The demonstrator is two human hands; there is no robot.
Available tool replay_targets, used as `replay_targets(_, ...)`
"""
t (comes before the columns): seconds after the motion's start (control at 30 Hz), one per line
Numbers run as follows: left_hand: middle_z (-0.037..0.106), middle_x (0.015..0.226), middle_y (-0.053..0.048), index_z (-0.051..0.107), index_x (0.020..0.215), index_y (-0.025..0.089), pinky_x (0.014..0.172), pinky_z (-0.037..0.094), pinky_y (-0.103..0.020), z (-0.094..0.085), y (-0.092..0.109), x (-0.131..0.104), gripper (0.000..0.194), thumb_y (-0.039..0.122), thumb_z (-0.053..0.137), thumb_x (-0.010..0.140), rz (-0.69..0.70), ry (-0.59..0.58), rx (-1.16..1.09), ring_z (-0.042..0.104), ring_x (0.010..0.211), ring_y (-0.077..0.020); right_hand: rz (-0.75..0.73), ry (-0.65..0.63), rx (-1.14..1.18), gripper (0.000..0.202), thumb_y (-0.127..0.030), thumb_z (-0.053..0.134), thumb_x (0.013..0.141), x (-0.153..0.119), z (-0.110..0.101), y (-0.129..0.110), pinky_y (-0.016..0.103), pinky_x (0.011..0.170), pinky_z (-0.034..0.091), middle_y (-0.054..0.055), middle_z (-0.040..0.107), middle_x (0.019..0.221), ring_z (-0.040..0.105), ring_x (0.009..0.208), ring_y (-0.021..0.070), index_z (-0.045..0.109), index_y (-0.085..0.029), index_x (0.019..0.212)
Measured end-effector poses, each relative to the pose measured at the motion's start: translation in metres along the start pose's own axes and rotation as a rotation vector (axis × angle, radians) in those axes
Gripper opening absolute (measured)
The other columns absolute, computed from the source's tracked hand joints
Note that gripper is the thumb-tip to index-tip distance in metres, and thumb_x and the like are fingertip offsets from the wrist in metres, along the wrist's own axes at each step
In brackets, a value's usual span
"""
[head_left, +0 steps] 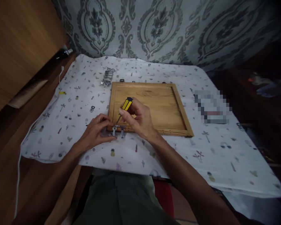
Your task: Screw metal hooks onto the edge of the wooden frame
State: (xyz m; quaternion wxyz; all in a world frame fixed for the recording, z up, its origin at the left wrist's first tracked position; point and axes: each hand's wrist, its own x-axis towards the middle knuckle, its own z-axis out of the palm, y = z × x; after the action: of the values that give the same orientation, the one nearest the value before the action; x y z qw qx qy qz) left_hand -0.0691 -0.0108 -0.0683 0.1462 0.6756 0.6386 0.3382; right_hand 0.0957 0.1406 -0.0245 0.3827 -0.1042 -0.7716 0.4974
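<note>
The silvery metal fitting (114, 130) sits at the near left corner of our wooden panel (156, 106), its two short arms jutting past the near edge. Our right hand (139, 117) pinches the yellow-and-black screwdriver (125, 105) between thumb and fingers; the slim shaft slants down to the fitting. Our left hand (96, 129) curves around that corner, thumb and forefinger apart on either side of the metal; we cannot tell whether they press on it. Our right hand hides part of the panel, a rectangle of warm, visibly grained wood with a raised frame around a flat, recessed middle.

The panel lies flat on the worktop, under a white cloth (178, 162) printed with pineapples, palms and rainbows. Just beyond its far left corner, we have more metal fittings (108, 76) bunched in a row. A pixelated object (212, 107) lies to the right, apart from the panel. A white cable (20, 162) trails down the left side, near smooth wooden furniture (21, 40). Behind stands a wall (154, 28) with grey, ornate medallions.
</note>
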Motion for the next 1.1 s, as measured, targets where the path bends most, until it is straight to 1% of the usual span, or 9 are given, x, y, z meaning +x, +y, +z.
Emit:
replay_targets(0.23,0.057,0.116,-0.007,0.067,0.111,0.024,0.096,0.051,-0.047,0.001,0.001,0.001,0.034,0.045,0.078,0.087,-0.009,0.013,-0.019,0.058,0.112,-0.0278,-0.01,-0.04,-0.037,0.04,-0.055,0.064,0.095,-0.003,0.006,0.006,0.028,0.056,0.039,-0.005,0.045,0.068,0.047,0.061,0.0116,0.047,-0.023,0.077)
replay_targets(0.4,0.057,0.116,-0.007,0.067,0.111,0.023,0.096,0.052,-0.05,0.001,0.001,0.001,0.036,0.048,0.077,0.087,0.001,0.004,-0.019,0.058,0.111,-0.0281,-0.016,-0.06,-0.044,0.039,-0.054,0.063,0.096,-0.004,0.006,0.008,0.027,0.057,0.039,-0.006,0.045,0.069,0.046,0.062,0.0117,0.047,-0.023,0.078)
replay_targets(0.57,0.056,0.113,-0.006,0.067,0.112,0.025,0.092,0.052,-0.046,0.001,0.001,0.001,0.036,0.05,0.076,0.088,0.004,0.008,0.002,0.058,0.108,-0.0267,-0.037,-0.094,-0.049,0.041,-0.056,0.061,0.096,-0.003,0.006,0.003,0.026,0.056,0.038,-0.006,0.046,0.068,0.046,0.061,0.0109,0.046,-0.023,0.077)
replay_targets(0.67,0.056,0.113,-0.006,0.066,0.114,0.026,0.089,0.052,-0.045,0.001,0.001,0.001,0.036,0.05,0.076,0.089,0.024,0.015,0.009,0.058,0.107,-0.0264,-0.078,-0.084,-0.073,0.045,-0.057,0.062,0.096,-0.002,0.008,0.0,0.025,0.055,0.036,-0.007,0.044,0.065,0.042,0.058,0.0098,0.041,-0.024,0.074)
replay_targets(0.77,0.058,0.114,-0.006,0.066,0.117,0.027,0.091,0.052,-0.045,0.002,0.002,0.001,0.037,0.049,0.076,0.089,0.022,0.029,0.005,0.058,0.108,-0.0268,-0.091,-0.04,-0.104,0.047,-0.055,0.066,0.094,-0.003,0.011,0.0,0.025,0.054,0.035,-0.008,0.042,0.063,0.04,0.056,0.0093,0.038,-0.024,0.072)
replay_targets(0.87,0.059,0.114,-0.006,0.067,0.117,0.027,0.091,0.053,-0.044,0.001,0.002,0.001,0.039,0.05,0.077,0.087,-0.002,0.024,0.009,0.058,0.107,-0.0266,-0.065,0.004,-0.087,0.046,-0.053,0.069,0.092,-0.004,0.014,0.001,0.025,0.055,0.036,-0.008,0.042,0.063,0.041,0.056,0.0095,0.038,-0.024,0.072)
replay_targets(0.97,0.058,0.112,-0.005,0.068,0.113,0.026,0.09,0.052,-0.044,0.001,0.002,0.001,0.037,0.05,0.078,0.087,-0.008,0.012,0.006,0.058,0.105,-0.0259,0.003,0.0,-0.036,0.045,-0.053,0.071,0.09,-0.005,0.015,0.003,0.025,0.054,0.036,-0.007,0.042,0.065,0.042,0.059,0.01,0.04,-0.024,0.073)
replay_targets(1.03,0.058,0.114,-0.006,0.068,0.111,0.025,0.092,0.052,-0.044,0.001,0.002,0.001,0.035,0.048,0.078,0.087,-0.003,0.011,-0.008,0.058,0.108,-0.0262,0.066,-0.021,0.022,0.042,-0.054,0.071,0.089,-0.004,0.015,0.004,0.024,0.053,0.038,-0.006,0.046,0.069,0.044,0.061,0.0103,0.045,-0.023,0.075)
replay_targets(1.1,0.058,0.116,-0.006,0.068,0.111,0.025,0.095,0.051,-0.046,0.001,0.002,0.001,0.033,0.047,0.078,0.087,0.0,0.013,-0.021,0.058,0.111,-0.027,0.117,-0.056,0.092,0.036,-0.052,0.073,0.088,-0.002,0.013,0.004,0.024,0.052,0.041,-0.005,0.052,0.073,0.048,0.062,0.0107,0.055,-0.022,0.082)
